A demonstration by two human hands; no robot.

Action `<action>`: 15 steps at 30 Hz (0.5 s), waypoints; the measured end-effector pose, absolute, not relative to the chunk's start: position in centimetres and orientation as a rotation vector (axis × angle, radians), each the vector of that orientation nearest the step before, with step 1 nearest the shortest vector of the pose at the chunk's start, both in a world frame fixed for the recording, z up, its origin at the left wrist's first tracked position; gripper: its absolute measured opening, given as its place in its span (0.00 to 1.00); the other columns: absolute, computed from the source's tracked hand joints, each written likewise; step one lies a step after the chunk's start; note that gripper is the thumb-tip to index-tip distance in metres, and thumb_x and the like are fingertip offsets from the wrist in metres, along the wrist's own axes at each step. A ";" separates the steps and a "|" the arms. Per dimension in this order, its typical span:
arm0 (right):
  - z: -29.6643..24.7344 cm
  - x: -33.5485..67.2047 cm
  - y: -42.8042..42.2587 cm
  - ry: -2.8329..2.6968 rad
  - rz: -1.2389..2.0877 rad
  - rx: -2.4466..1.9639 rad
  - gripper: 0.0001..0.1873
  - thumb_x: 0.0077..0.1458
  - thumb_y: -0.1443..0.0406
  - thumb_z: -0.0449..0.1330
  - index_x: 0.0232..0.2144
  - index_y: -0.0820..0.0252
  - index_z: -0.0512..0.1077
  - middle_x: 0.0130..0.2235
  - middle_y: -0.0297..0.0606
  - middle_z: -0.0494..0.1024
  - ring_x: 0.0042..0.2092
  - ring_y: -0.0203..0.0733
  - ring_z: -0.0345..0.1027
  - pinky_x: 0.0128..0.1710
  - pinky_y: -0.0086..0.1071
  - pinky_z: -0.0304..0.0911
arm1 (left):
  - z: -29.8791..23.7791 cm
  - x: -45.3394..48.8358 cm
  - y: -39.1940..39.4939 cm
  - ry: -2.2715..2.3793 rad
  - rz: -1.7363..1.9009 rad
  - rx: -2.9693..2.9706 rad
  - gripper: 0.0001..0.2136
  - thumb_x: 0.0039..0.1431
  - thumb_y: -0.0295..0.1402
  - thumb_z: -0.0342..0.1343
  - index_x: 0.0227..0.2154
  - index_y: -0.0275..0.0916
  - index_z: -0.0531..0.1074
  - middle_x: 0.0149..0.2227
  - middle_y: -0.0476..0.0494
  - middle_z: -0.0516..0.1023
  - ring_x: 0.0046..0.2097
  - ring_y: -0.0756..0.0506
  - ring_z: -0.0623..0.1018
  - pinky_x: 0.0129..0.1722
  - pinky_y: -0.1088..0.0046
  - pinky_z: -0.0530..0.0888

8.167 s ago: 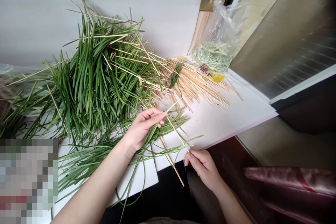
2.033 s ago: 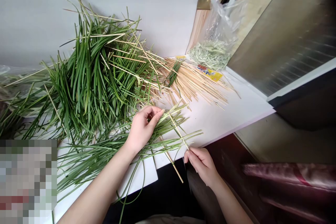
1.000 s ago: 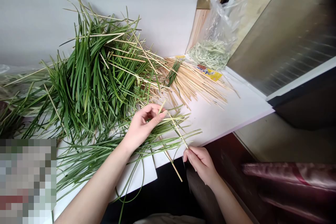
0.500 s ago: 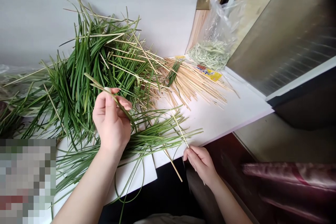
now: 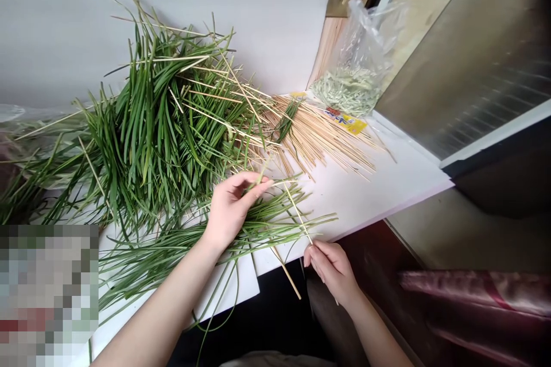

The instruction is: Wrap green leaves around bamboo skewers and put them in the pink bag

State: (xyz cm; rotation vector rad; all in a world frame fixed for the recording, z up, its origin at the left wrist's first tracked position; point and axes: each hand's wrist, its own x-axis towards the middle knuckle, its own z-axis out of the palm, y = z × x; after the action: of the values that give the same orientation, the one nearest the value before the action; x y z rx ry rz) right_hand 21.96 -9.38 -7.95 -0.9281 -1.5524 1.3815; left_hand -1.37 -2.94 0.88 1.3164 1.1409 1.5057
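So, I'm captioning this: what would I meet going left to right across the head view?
By their middles: large heap of green stalks, left hand, thin stick, right hand holding it, shiny maroon material.

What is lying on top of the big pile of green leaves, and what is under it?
Several thin sticks lie across the pile at different angles. White table shows along its near edge; what is under the middle is covered and cannot be seen.

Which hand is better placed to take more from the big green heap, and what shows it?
Probably the left hand: it is nearer the green heap, though it pinches a green stalk. The right hand grips a thin stick and is farther away.
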 end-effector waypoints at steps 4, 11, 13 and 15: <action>-7.5 21.8 -9.2 -1.555 1.356 -0.952 0.25 0.73 0.54 0.53 0.25 0.59 0.71 0.17 0.27 0.57 0.17 0.34 0.48 0.19 0.29 0.44 | 2.7 -2.7 -3.3 1.170 1.945 1.332 0.02 0.57 0.35 0.67 0.32 0.45 0.82 0.32 0.50 0.82 0.34 0.49 0.79 0.40 0.70 0.75; -7.6 21.5 -9.1 -1.528 1.390 -0.937 0.25 0.72 0.53 0.53 0.25 0.59 0.71 0.17 0.26 0.56 0.17 0.34 0.47 0.19 0.29 0.44 | 11.8 -3.9 -2.5 1.396 1.662 1.998 0.05 0.58 0.35 0.66 0.28 0.41 0.80 0.30 0.51 0.79 0.33 0.50 0.76 0.38 0.70 0.72; -7.8 21.4 -9.1 -1.518 1.398 -0.931 0.25 0.72 0.53 0.53 0.25 0.59 0.70 0.17 0.26 0.55 0.17 0.34 0.47 0.19 0.29 0.43 | 15.1 -4.3 -1.7 1.326 1.836 2.024 0.08 0.64 0.36 0.61 0.31 0.39 0.79 0.31 0.52 0.79 0.34 0.52 0.76 0.40 0.71 0.72; -7.9 21.4 -9.1 -1.512 1.406 -0.926 0.26 0.72 0.52 0.53 0.25 0.59 0.70 0.17 0.26 0.55 0.18 0.34 0.46 0.18 0.29 0.42 | 17.8 -5.0 -1.1 1.375 1.868 1.989 0.11 0.69 0.38 0.55 0.39 0.37 0.78 0.37 0.52 0.79 0.39 0.53 0.77 0.46 0.71 0.72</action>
State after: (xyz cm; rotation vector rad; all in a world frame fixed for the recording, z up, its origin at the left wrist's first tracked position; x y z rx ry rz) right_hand 21.40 -9.06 -7.93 -0.9262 -1.5121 1.4058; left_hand -4.96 -1.08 17.80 1.9895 1.3750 1.8680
